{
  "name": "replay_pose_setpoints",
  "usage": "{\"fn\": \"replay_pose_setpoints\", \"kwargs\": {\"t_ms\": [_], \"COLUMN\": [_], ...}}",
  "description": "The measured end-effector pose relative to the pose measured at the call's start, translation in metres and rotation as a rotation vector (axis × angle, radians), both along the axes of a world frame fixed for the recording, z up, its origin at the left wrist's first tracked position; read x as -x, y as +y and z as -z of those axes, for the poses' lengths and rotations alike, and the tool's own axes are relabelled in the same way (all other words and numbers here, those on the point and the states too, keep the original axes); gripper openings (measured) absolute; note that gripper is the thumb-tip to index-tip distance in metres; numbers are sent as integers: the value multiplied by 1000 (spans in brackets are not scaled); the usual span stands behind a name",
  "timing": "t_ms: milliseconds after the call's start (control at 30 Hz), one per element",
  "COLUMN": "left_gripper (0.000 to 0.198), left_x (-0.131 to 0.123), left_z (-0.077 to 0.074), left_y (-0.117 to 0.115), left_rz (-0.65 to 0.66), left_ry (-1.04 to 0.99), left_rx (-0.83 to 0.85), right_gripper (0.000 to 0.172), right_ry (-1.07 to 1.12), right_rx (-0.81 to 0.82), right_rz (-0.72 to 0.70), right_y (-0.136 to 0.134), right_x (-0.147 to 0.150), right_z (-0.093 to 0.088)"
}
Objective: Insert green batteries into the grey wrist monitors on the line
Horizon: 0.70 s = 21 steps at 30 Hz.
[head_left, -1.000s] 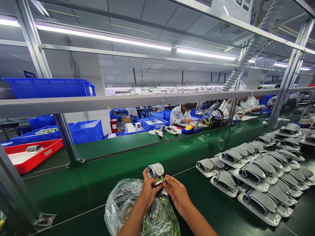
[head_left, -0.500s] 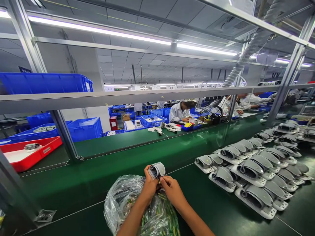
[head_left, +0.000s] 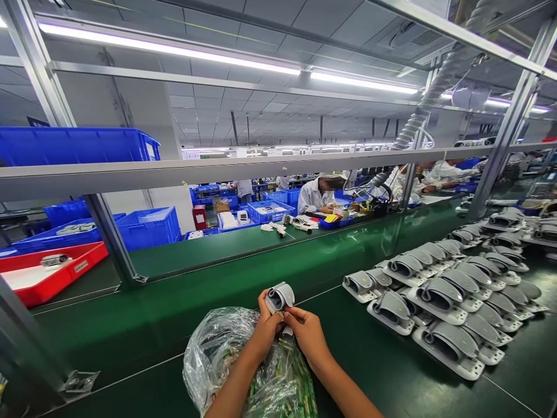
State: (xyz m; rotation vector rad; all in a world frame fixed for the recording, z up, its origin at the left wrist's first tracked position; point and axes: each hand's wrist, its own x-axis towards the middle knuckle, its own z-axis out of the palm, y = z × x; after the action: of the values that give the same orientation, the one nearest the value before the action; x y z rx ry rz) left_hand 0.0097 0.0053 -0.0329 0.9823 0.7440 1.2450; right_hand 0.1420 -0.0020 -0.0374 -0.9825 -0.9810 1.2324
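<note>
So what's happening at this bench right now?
A person holds a small grey cuff device up in both hands: the left hand grips it from the side, and the right hand presses at its underside. Just below sits a clear plastic bag of green parts. To the right, many similar grey devices lie in rows on the green belt.

Bright, even light from ceiling tube lamps; glare on plastic bag; strong wide-angle bending at edges; sharp focus.

Both hands, left hand and right hand, meet with fingers curled.
</note>
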Motion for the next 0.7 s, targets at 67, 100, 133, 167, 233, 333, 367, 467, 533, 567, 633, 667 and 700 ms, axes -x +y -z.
{"fn": "replay_pose_setpoints", "kwargs": {"t_ms": [67,100,133,167,233,333,367,467,533,567,633,667,700], "left_gripper": [79,78,78,79,84,86,85,86,85,83,74,71,68], "left_x": [0,0,0,0,1,0,0,-4,-5,-6,-4,-3,-2], "left_z": [0,0,-1,-1,-2,-2,-1,-2,-4,-5,-8,-9,-11], "left_y": [0,-1,-1,-1,-1,-2,-2,0,4,6,11,13,15], "left_rz": [9,10,7,5,9,16,23,-3,-117,-191,-309,-342,-354], "left_ry": [-2,-1,3,13,44,71,64,-4,-72,-103,-160,-183,-199], "left_rx": [-2,-2,-1,2,10,-30,-46,-12,86,130,182,193,201], "right_gripper": [48,47,46,46,45,44,44,39,31,27,20,20,23], "right_ry": [-18,-25,-33,-41,-63,-117,-143,-218,-341,-433,-648,-751,-840], "right_rx": [-9,-11,-16,-24,-39,-58,-63,-77,-133,-184,-320,-379,-415], "right_rz": [47,66,82,96,122,144,147,156,132,95,-31,-102,-161], "right_y": [2,3,4,5,6,6,5,1,-4,-6,-11,-14,-16], "right_x": [0,-1,-1,-1,-1,-1,-2,-5,-7,-8,-10,-10,-10], "right_z": [3,4,5,6,7,6,5,-2,-10,-14,-20,-21,-22]}}
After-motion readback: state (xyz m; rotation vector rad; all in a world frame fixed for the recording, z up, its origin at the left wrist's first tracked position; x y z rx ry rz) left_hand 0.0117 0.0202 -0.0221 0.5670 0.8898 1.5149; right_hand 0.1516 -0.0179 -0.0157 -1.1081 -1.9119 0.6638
